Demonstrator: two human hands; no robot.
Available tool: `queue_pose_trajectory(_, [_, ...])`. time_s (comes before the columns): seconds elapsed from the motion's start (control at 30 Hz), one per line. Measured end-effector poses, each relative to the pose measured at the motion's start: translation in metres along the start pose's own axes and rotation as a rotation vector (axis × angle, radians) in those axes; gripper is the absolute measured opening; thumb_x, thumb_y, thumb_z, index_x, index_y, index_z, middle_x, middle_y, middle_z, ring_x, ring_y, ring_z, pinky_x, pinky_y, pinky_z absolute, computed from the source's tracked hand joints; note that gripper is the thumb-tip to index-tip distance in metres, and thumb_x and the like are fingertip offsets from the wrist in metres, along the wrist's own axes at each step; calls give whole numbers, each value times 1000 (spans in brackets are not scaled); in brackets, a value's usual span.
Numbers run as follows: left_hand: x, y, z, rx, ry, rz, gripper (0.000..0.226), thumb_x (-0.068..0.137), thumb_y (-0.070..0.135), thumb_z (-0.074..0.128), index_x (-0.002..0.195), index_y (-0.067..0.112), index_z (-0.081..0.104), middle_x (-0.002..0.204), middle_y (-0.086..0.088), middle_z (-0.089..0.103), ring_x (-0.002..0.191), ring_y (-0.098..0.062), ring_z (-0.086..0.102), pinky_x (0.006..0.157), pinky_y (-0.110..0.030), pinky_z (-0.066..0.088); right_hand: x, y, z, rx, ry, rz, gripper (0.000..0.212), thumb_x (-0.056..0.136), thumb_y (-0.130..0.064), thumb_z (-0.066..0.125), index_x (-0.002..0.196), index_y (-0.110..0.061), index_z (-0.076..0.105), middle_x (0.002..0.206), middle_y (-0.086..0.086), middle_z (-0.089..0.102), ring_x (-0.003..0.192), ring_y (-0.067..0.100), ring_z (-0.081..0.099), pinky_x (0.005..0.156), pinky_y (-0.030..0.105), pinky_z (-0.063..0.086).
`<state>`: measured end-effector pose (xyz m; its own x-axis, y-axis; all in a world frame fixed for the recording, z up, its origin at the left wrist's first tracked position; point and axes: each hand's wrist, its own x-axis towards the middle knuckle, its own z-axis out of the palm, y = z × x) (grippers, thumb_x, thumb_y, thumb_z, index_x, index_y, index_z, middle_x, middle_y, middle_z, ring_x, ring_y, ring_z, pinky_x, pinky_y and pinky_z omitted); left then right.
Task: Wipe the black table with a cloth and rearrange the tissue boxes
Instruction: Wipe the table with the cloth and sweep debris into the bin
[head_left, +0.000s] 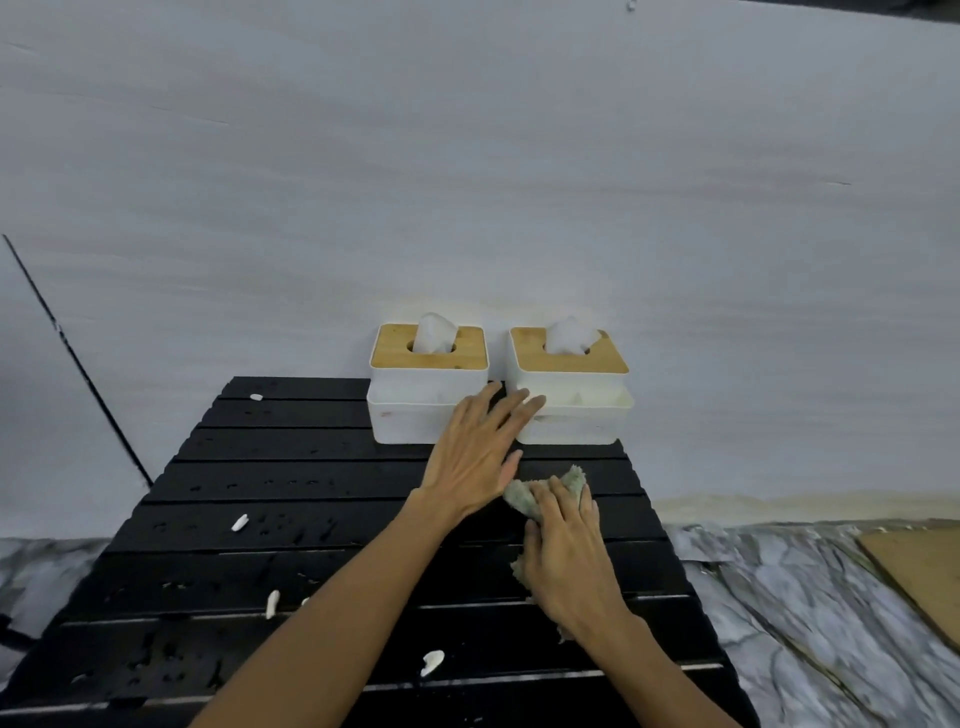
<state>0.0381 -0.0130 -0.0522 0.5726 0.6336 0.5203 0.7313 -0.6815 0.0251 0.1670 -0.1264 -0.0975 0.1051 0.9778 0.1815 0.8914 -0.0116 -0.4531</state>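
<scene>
Item count: we see two tissue boxes, one cloth, one black table and two hands.

1. The left tissue box (415, 415) and the right tissue box (576, 415) stand side by side at the table's far edge, at the middle of the frame, with a narrow gap between them. The row runs left to right, parallel to the slats. Each wooden lid faces up, and one tissue stands upright out of each slot.
2. The black table (291, 551) fills the lower middle of the frame. Its slats run left to right and carry water drops.
3. The cloth (570, 477) lies bunched on the table, just below the right box. Its free end points up the frame, toward the boxes.
4. The right hand (566, 551) lies over the cloth, fingers bent and gripping it.
5. The left hand (475, 454) is stretched toward the gap between the boxes, fingers straight and slightly spread. The fingertips overlap the right box's left edge; we cannot tell whether they touch it.
6. We count four white scraps (239, 522) clearly, all in the left and lower parts of the table.
</scene>
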Motion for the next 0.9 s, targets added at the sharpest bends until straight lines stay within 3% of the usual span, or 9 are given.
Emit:
queue_pose_trajectory(0.23, [23, 7, 24, 49, -42, -2, 71, 87, 27, 67, 149, 27, 33, 131, 3, 56, 103, -23, 48, 87, -35, 44, -5, 20, -16, -29, 28, 13, 45, 101, -16, 42, 146, -14, 43, 157, 10, 36, 153, 36, 19, 128, 45, 7])
queue_pose_trajectory(0.37, [32, 8, 34, 33, -42, -20, 78, 82, 12, 74, 146, 30, 34, 112, -3, 59, 80, -21, 52, 66, -33, 47, -2, 28, -16, -20, 27, 13, 45, 100, -20, 40, 144, -17, 43, 157, 8, 37, 152, 34, 22, 127, 45, 8])
queue_pose_trajectory(0.47, [34, 7, 43, -66, -49, -73, 90, 79, 0, 74, 148, 37, 30, 111, -4, 54, 76, -18, 52, 54, -30, 47, -2, 31, -19, -3, 36, 19, 45, 102, -19, 41, 147, -19, 40, 160, 7, 32, 155, 32, 13, 128, 41, 3])
queue_pose_trajectory(0.6, [33, 5, 49, -223, 0, -86, 90, 81, -8, 67, 148, 41, 32, 110, -3, 48, 80, -16, 45, 52, -29, 46, -2, 36, -22, 27, 49, 13, 44, 104, -19, 41, 148, -19, 41, 161, 6, 32, 156, 29, 12, 128, 42, 5])
queue_pose_trajectory(0.8, [39, 8, 44, -281, 59, -40, 78, 86, -7, 61, 145, 40, 40, 117, -5, 47, 82, -18, 42, 63, -38, 53, 2, 51, -26, 45, 113, 90, 40, 104, -15, 39, 143, -15, 48, 156, 9, 41, 152, 30, 19, 128, 42, 11])
queue_pose_trajectory(0.9, [46, 10, 28, -319, 123, -4, 73, 87, -9, 60, 143, 36, 45, 119, -7, 47, 81, -15, 41, 66, -29, 51, 3, 59, -26, -81, 168, 151, 43, 102, -28, 36, 140, -15, 51, 156, 14, 43, 153, 38, 19, 128, 48, 6])
